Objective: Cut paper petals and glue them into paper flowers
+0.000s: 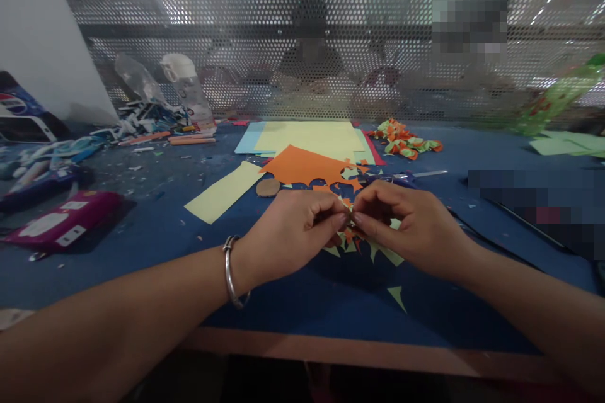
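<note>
My left hand (295,230), with a silver bangle on its wrist, is closed in a pinch at the middle of the view. Facing it, my right hand (411,220) pinches too, and the fingertips of both meet over a small thing too hidden to name. Green and orange paper scraps (350,242) lie beneath the fingers. Just beyond is an orange sheet (297,165) with a cut, scalloped edge. A round brown disc (268,187) rests left of it, beside a pale yellow strip (224,192).
Stacked coloured sheets (307,136) and a pile of orange-green pieces (406,140) lie farther back. Scissors (406,177) are behind my right hand. A magenta packet (66,220) and a clear bottle (189,91) stand left, a green bottle (560,97) right. A perforated screen (255,31) closes the back.
</note>
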`<state>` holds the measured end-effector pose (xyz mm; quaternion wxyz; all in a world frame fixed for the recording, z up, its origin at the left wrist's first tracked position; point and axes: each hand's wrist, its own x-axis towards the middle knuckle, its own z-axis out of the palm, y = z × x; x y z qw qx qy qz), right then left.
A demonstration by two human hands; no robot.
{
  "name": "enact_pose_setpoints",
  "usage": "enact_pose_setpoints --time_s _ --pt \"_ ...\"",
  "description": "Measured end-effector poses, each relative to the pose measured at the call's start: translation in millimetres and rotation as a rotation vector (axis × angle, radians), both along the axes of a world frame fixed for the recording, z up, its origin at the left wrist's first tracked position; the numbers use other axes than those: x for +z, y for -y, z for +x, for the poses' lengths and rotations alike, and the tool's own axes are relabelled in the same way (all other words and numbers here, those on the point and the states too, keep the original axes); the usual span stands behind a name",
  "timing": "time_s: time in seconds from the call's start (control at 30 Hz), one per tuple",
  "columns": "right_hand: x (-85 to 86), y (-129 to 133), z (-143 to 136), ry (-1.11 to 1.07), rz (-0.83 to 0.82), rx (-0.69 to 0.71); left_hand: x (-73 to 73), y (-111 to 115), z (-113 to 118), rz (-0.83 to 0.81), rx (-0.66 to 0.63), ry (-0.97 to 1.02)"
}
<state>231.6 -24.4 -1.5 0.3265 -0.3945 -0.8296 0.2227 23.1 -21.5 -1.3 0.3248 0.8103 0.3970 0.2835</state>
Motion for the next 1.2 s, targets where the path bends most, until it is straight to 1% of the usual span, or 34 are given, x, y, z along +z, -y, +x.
enact_pose_setpoints --time_s 0.17,0.3,0.47,0.63,0.73,0.87,1.07,1.2 --pt "0.7 0.9 -0.3 0.024 0.008 0.003 -4.7 -3.5 1.1 -0.118 -0.007 0.06" --pt "1.0 1.5 -0.1 0.028 0.012 -0.004 -7.5 -5.6 1.8 -0.145 -0.03 0.079" --pt "1.2 0.9 0.3 0.02 -0.015 -0.008 -7.1 -5.8 3.5 -0.215 -0.004 0.095" --pt "3.3 -0.1 -0.3 -0.005 -0.062 0.004 -5.4 -6.1 3.6 -0.327 -0.041 0.146" --pt "4.5 0.2 -0.4 -0.01 -0.088 0.015 -5.4 -7.3 1.8 -0.32 -0.088 0.144" --pt "5.1 1.4 -0.1 -0.039 -0.126 0.03 -4.2 -7.2 -0.3 -0.272 -0.13 0.112" --pt "4.7 -0.2 0.8 -0.076 -0.192 0.071 -0.6 -4.8 -0.2 -0.237 -0.142 0.085" --pt "4.9 -0.9 1.6 -0.064 -0.215 0.097 0.8 -3.3 -0.5 -0.221 -0.15 0.069"
